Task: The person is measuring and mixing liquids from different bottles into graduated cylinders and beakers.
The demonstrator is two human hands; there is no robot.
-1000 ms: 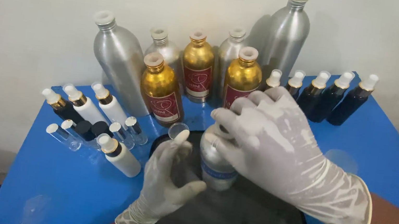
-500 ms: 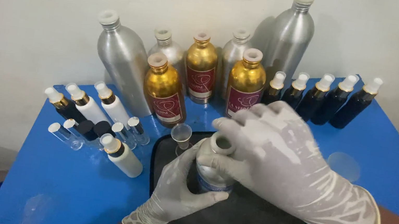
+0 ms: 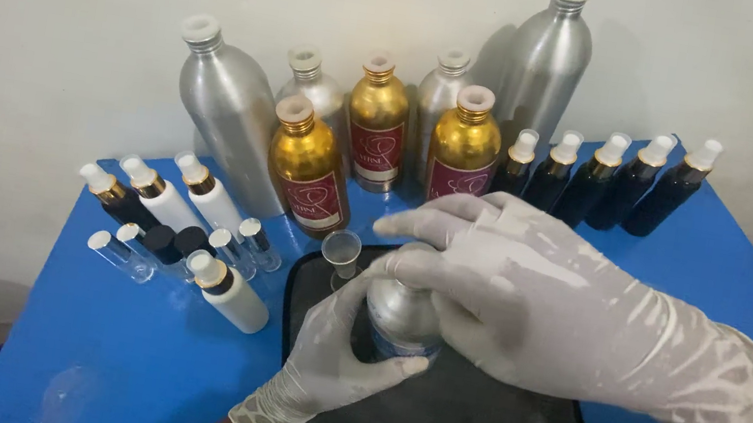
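Fingers of left hand (image 3: 330,359) now wrap silver bottle (image 3: 400,320); right hand (image 3: 532,300) fingers grip its top.

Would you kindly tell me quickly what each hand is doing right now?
Left hand: closed around the body of the silver bottle.
Right hand: closed over the bottle's top.

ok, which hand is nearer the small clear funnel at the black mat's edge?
Left. The gloved left hand grips the small silver bottle just below the funnel; the right hand sits over the bottle's top, further right.
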